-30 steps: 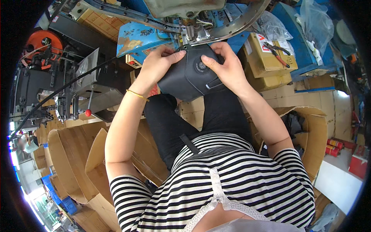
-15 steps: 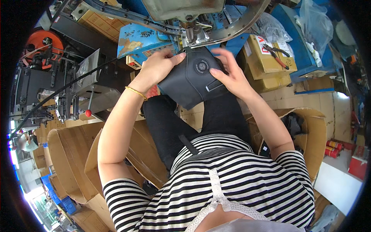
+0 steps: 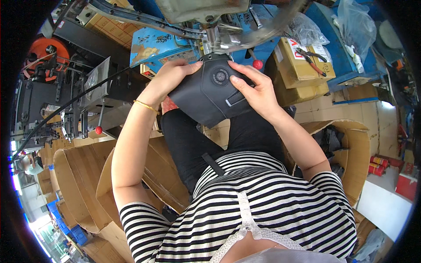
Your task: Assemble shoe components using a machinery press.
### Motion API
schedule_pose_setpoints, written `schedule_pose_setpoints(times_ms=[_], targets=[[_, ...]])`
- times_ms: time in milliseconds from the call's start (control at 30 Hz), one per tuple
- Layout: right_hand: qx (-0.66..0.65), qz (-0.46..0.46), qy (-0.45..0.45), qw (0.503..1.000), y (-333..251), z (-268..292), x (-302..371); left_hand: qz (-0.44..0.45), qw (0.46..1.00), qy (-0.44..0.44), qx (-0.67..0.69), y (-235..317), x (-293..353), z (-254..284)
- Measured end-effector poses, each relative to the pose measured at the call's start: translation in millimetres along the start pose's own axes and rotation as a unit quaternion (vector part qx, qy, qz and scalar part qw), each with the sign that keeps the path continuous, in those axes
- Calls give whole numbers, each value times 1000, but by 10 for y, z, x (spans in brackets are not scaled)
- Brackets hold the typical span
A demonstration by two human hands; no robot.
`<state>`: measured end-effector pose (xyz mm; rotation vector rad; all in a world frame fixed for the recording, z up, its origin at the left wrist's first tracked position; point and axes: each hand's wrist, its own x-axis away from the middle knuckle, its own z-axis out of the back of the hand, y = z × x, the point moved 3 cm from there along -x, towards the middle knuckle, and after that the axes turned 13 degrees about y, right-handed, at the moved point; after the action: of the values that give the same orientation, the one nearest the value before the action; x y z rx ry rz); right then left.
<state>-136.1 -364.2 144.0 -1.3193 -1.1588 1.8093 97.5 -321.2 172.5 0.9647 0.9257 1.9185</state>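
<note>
A black leather-like bag piece (image 3: 199, 98) is held beneath the head of a blue press machine (image 3: 213, 41). It carries a round embossed emblem, a curved seam and a short slot with a pale bar. My left hand (image 3: 172, 78) grips its far left edge, thumb on top near the machine's metal tip. On the other side my right hand (image 3: 258, 90) pinches the right part, thumb beside the emblem and index finger at the far edge. The fingers under the piece are hidden. The far edge lies at the tip; its exact contact is too small to tell.
Open cardboard boxes stand at my left (image 3: 83, 184) and right (image 3: 353, 153), the right one holding black pieces. Pliers (image 3: 313, 59) lie on a carton (image 3: 291, 68). A red-knobbed lever (image 3: 257, 64) juts out beside my right hand. Dark machinery (image 3: 39, 96) stands left.
The bag piece and both hands have shifted slightly left. My right fingers, raised and blurred before, now rest on the piece. The machine's curved wheel is blurred, and a red knob has come into view.
</note>
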Motion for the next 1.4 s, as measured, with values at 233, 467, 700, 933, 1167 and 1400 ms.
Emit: schedule_pose_setpoints(times_ms=[233, 467, 700, 933, 1167, 1400], targets=[[47, -13, -4, 999, -101, -62, -58, 57, 993, -49, 91, -75, -13, 2], [65, -15, -25, 997, -112, -25, -61, 74, 992, -61, 88, -165, -17, -32], [38, -5, -19, 999, -70, -48, -63, 66, 993, -48, 82, -186, -21, -16], [48, 124, -1, 991, -302, -101, 100, -52, 997, 56, -5, -268, 237, 119], [246, 370, -140, 885, -512, -548, 784, 60, 993, 71, -73, -648, 1177, -82], [34, 344, -202, 916, -803, -795, 1008, 82, 971, 145, 171, -1840, 1511, -100]])
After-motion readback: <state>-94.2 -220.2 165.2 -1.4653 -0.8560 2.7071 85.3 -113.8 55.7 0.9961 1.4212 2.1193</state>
